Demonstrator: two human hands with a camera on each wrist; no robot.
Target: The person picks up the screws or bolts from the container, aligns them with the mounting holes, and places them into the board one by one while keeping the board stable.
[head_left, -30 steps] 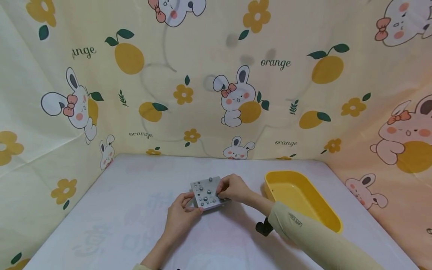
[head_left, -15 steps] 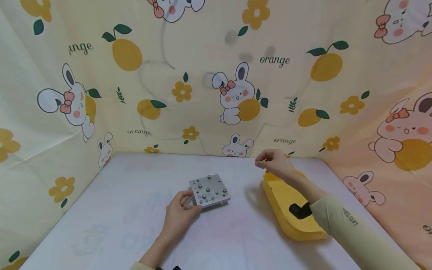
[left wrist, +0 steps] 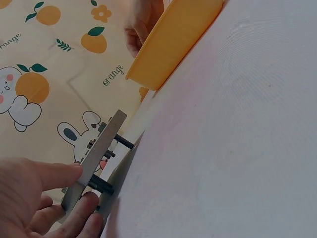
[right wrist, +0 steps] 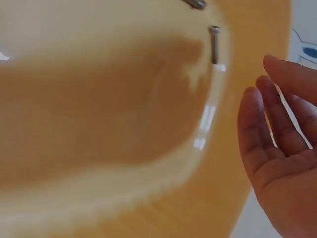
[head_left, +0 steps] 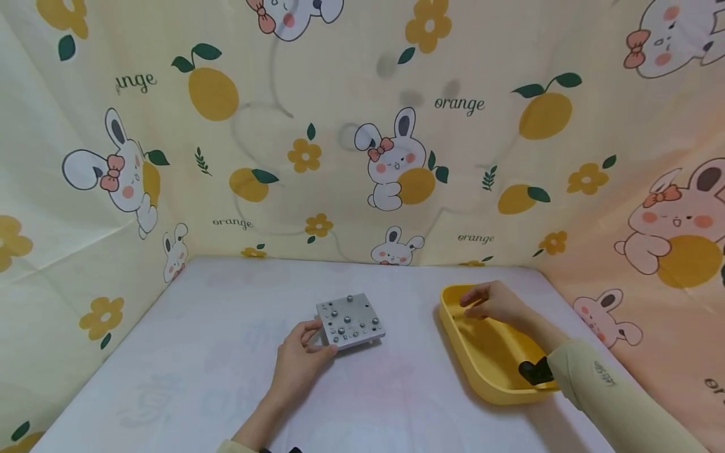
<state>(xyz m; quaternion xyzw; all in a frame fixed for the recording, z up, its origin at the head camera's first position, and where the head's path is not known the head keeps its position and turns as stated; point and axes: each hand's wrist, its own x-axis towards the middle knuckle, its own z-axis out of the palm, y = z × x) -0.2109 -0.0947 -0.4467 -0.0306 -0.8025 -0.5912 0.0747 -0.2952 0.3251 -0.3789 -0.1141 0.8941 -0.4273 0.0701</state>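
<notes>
My left hand [head_left: 301, 358] holds a grey metal plate [head_left: 358, 308] by its left edge, thumb on the near corner. Several bolt heads stand on the plate's upper face. From the left wrist, the plate looks tilted, and a dark threaded shank [left wrist: 101, 184] sticks out underneath. Over the far end of a yellow tray [head_left: 463, 355] is my right hand [head_left: 494, 302], its fingers loosely bent and nothing between them. In the right wrist view, a bolt [right wrist: 215, 45] and a second bolt [right wrist: 194, 4] lie inside the tray, near that hand's fingertips.
A white cloth [head_left: 198, 352] covers the table. Patterned curtains [head_left: 334, 82] with rabbits and oranges enclose the back and both sides. The tray's raised wall faces the plate, with a stretch of tabletop between them.
My right hand has left the plate's right side, swung up over the tray's back corner, and come down inside its rim with fingers spread. The left hand still holds the plate in place.
</notes>
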